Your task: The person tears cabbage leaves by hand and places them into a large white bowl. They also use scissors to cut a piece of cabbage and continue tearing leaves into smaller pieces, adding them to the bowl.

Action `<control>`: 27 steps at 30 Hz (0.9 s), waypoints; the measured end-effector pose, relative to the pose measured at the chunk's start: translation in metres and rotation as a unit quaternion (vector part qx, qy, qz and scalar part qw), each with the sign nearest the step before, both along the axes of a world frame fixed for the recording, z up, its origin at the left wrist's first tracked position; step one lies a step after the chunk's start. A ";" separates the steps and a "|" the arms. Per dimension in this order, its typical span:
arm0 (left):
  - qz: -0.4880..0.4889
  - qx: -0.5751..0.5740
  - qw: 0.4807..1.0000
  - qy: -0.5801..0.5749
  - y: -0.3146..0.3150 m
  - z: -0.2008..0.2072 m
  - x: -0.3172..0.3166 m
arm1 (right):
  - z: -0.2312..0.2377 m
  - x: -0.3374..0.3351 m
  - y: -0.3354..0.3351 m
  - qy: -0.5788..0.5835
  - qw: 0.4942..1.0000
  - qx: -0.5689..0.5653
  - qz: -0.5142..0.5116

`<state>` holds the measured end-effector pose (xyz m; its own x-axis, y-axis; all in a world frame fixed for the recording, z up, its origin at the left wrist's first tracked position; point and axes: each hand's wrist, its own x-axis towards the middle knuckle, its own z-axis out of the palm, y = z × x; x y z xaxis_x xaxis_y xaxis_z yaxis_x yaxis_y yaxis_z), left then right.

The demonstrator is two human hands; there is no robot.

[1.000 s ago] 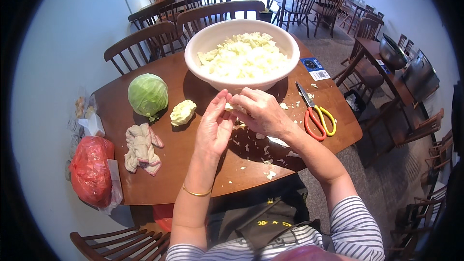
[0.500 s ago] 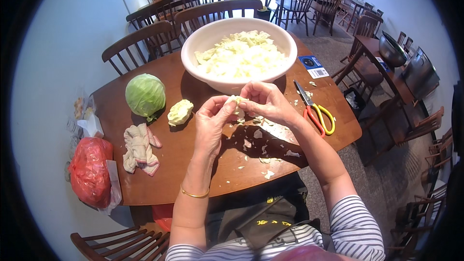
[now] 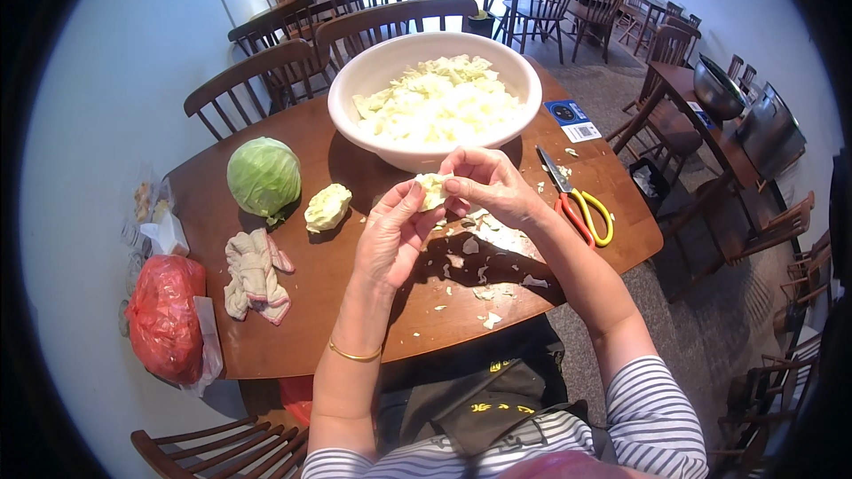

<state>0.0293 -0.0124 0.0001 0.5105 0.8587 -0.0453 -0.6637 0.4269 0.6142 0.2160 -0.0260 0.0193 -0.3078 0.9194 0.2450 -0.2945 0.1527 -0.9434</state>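
Observation:
Between my two hands, just in front of the big bowl, is a pale yellow piece of cabbage. My left hand pinches it between thumb and fingers, and my right hand grips its other side. The white bowl holds a heap of torn cabbage pieces. Left of my hands lies a peeled cabbage heart, and beyond it a whole green cabbage. Small cabbage scraps are scattered on the wooden table beneath my hands.
Scissors with red and yellow handles lie at the right, near a blue-and-white card. Knitted gloves and a red plastic bag are at the left. Chairs surround the table; metal pots stand on another table.
My left hand has turned slightly, and more of the cabbage piece now shows between my fingers. The view has shifted a little; the other things lie as before.

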 end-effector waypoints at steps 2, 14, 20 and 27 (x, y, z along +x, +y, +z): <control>-0.011 -0.023 1.000 -0.012 0.000 0.001 0.000 | -0.002 0.001 0.001 0.007 1.000 -0.002 0.007; 0.061 0.202 0.953 0.216 -0.002 0.004 0.001 | 0.000 0.003 0.002 -0.133 0.989 0.043 -0.040; 0.101 0.255 0.928 0.250 -0.003 0.010 -0.001 | 0.004 0.007 0.002 -0.170 0.985 0.012 -0.014; 0.105 0.226 0.941 0.228 0.001 0.005 -0.002 | -0.001 0.005 0.003 -0.177 0.981 0.072 -0.022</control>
<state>0.0275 -0.0119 0.0048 0.3424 0.9230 0.1758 -0.3270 -0.0583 0.9432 0.2214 -0.0228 0.0181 -0.3571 0.8978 0.2579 0.0573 0.2967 -0.9533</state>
